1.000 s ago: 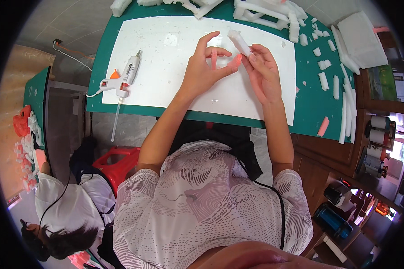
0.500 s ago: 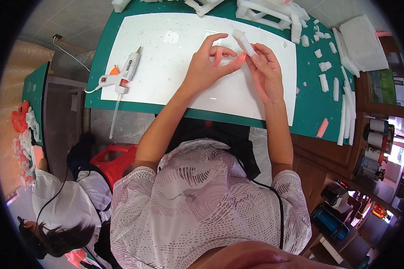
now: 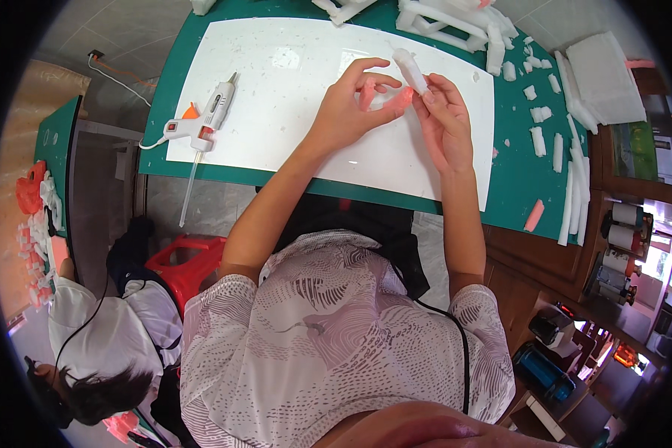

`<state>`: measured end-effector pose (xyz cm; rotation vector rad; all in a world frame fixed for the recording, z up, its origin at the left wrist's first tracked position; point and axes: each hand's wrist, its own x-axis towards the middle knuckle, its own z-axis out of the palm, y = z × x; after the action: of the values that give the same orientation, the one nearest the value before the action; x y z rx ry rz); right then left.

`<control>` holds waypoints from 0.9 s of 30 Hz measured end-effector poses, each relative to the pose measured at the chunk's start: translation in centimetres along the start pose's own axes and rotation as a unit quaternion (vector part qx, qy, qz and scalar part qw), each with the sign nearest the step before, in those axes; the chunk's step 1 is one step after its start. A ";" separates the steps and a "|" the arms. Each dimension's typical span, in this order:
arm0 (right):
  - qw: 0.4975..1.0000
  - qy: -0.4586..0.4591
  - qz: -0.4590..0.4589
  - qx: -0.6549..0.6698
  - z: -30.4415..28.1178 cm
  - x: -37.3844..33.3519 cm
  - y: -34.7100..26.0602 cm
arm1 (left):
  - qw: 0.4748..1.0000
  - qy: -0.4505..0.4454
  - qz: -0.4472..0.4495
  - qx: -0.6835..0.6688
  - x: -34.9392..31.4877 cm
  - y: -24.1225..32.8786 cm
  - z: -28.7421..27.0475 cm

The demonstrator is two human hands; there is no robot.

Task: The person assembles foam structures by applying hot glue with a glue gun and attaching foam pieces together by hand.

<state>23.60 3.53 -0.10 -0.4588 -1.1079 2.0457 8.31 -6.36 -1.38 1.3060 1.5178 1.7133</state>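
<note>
My left hand (image 3: 342,113) is closed on a curved pink foam piece (image 3: 403,100), its thumb along one end and its fingers behind the other. Between the fingertips of my right hand (image 3: 448,128) is a white foam stick (image 3: 409,72), tilted with its top toward the upper left. The stick's lower end is close against the pink piece's end; whether they are joined I cannot tell. Both hands are above a white board (image 3: 276,112). A white glue gun (image 3: 213,113) with a long clear glue stick lies at the board's left.
The board rests on a green table (image 3: 511,187). White foam offcuts (image 3: 539,113), long strips (image 3: 576,187), a pink foam piece (image 3: 534,215) and foam blocks (image 3: 605,78) lie on the right. A white foam frame (image 3: 444,26) stands at the back. Another person (image 3: 104,336) sits at left, near a red stool (image 3: 187,269).
Both hands and the foam pieces have shifted very slightly, and the white stick has turned a little. My hold on each piece is the same. The whole view has moved slightly.
</note>
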 end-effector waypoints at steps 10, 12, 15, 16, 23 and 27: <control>1.000 -0.005 -0.009 -0.010 -0.4 0.1 0.0 | 0.999 -0.004 -0.031 -0.019 0.0 0.3 0.1; 0.999 0.003 -0.024 -0.022 -0.4 0.1 -0.1 | 0.999 -0.004 -0.040 -0.025 0.0 0.3 0.0; 0.997 -0.001 -0.039 -0.060 -0.3 0.0 0.0 | 0.999 -0.016 -0.044 -0.020 0.2 -0.7 0.1; 0.997 -0.001 -0.038 -0.061 -0.3 0.0 -0.1 | 1.000 -0.013 -0.017 -0.010 0.3 -0.9 0.1; 0.978 -0.027 -0.103 -0.178 0.2 -0.2 -0.3 | 0.999 0.005 -0.009 -0.036 0.3 -1.9 0.5; 0.959 -0.062 -0.137 -0.239 0.3 -0.3 -0.7 | 0.998 -0.021 -0.024 -0.045 0.3 -1.9 0.3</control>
<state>23.92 3.39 0.69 -0.3881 -1.6554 1.5763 8.03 -5.54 -3.12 1.2413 1.4202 1.6940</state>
